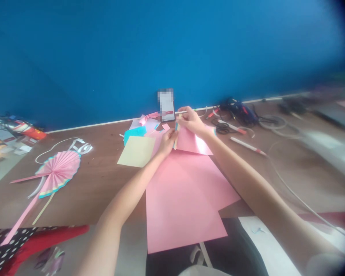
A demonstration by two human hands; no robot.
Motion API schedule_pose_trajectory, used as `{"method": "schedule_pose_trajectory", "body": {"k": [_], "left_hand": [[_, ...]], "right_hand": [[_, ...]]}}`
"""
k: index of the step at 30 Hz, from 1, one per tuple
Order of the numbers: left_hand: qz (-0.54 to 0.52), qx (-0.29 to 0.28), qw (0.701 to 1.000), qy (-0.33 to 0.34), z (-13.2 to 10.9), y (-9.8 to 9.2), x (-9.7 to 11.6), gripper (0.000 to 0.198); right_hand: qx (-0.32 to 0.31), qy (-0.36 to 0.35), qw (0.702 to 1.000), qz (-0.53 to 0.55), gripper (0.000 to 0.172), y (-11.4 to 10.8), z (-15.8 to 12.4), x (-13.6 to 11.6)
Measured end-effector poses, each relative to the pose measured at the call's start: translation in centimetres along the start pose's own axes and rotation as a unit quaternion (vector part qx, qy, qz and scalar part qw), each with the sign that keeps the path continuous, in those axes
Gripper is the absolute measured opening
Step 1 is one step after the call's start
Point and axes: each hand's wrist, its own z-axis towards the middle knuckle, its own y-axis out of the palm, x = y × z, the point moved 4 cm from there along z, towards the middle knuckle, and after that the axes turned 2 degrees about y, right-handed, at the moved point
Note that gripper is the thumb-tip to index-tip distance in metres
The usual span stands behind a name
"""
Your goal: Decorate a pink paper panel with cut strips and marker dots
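A pink sheet of paper (191, 141) with a narrow yellow and blue strip along its left edge is between my hands. My left hand (168, 142) is closed on the lower part of that striped edge. Higher up, my right hand (192, 121) pinches the same edge, its forefinger raised. Larger pink sheets (181, 203) lie beneath, overhanging the table's front edge. Left of my left hand are a pale yellow sheet (136, 151) and a turquoise paper (134, 134). The fingertips are small and partly blurred.
A phone (166, 105) leans against the blue wall. At left lies a pleated pink paper fan (60, 170) beside a white cable (43, 153). To the right are a white and red pen (248, 146), black cables (225, 126) and a dark blue object (241, 111).
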Motion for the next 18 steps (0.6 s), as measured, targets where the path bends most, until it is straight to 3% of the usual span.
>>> {"method": "schedule_pose_trajectory", "body": {"k": [4,12,18], "left_hand": [[0.003,-0.006,1.000,0.013,-0.1,0.1,0.1,0.036],[0.001,-0.063,0.998,-0.015,-0.2,0.6,-0.2,0.039],[-0.038,-0.110,0.992,-0.040,-0.1,1.0,-0.7,0.052]], "right_hand": [[-0.017,-0.010,0.999,-0.030,0.055,-0.6,0.1,0.1],[0.060,0.021,0.998,-0.017,0.040,-2.9,0.7,0.8],[0.075,0.040,0.996,0.040,0.040,-4.1,1.2,1.4]]}}
